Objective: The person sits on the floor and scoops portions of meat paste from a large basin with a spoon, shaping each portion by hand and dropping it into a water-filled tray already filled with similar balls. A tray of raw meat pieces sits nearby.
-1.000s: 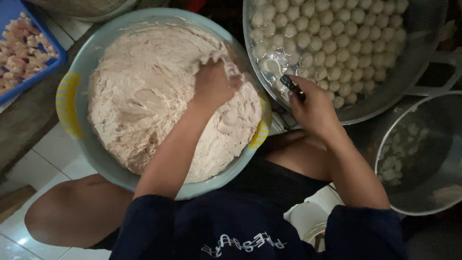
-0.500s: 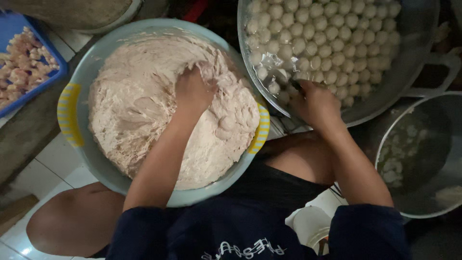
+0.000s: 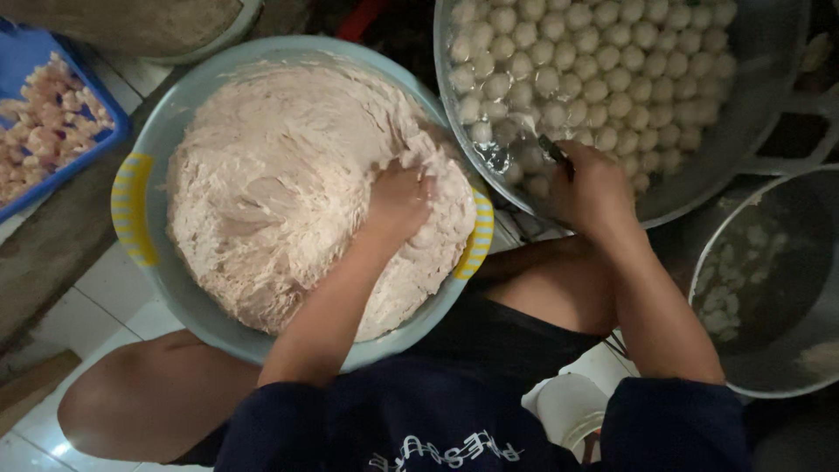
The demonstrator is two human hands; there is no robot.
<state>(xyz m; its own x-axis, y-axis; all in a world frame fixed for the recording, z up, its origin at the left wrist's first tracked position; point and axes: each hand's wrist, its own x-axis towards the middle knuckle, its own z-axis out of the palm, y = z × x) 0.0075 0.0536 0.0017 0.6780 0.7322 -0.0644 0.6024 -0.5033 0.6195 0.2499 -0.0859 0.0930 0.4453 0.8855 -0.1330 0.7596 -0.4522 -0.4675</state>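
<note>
While left hand (image 3: 398, 205) sinks clenched into shaggy pale paste (image 3: 280, 183), right hand (image 3: 594, 188) clamps dark-handled utensil (image 3: 552, 150).

Two hands are at work: the left hand (image 3: 398, 205) and the right hand (image 3: 594, 188). One pale blue basin (image 3: 175, 288) carries one mound of paste (image 3: 280, 192). One wide metal pan (image 3: 752, 105) has dozens of pale balls (image 3: 568, 79) (too many to count exactly). One metal pot (image 3: 778, 280), and one blue tray (image 3: 35, 52).
</note>
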